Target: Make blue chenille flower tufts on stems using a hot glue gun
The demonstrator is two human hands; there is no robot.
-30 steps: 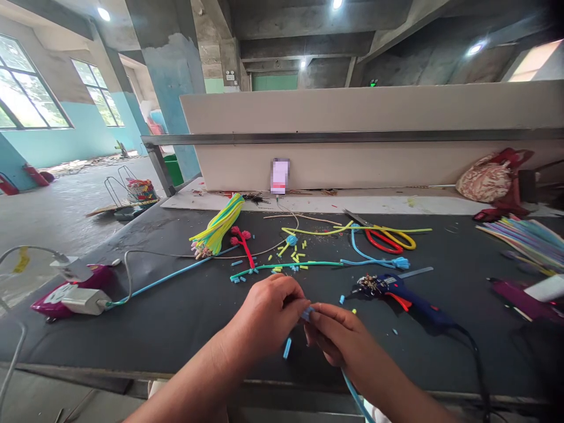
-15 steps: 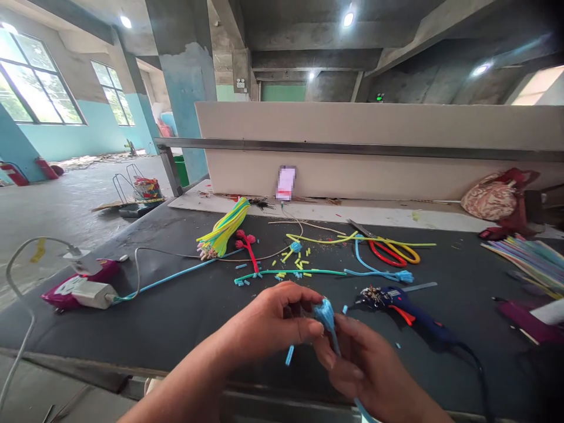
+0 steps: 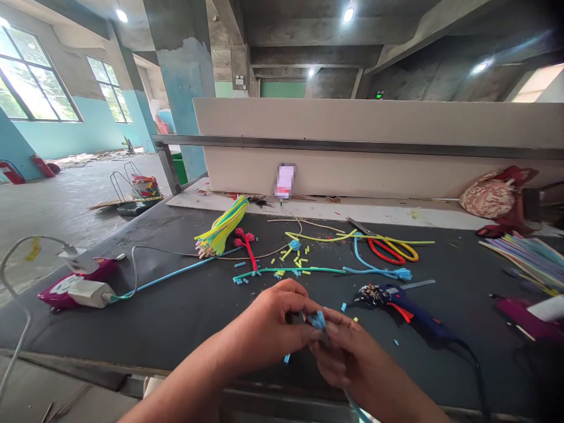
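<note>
Left hand (image 3: pixel 275 320), right hand (image 3: pixel 356 352): fingers (image 3: pixel 304 336) pinch blue tuft (image 3: pixel 318 320), maybe unfinished; blue-tipped stem (image 3: pixel 402 274) on tabletop (image 3: pixel 176 329) looks done.

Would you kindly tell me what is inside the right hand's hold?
A blue tuft shows between the right hand and left hand, and a blue stem emerges beneath the right hand. The stretch between them is covered and cannot be seen.

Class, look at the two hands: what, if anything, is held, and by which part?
The left hand and right hand hold a fuzzy blue stem at or near its bunched end; the exact contact points are partly hidden.
</note>
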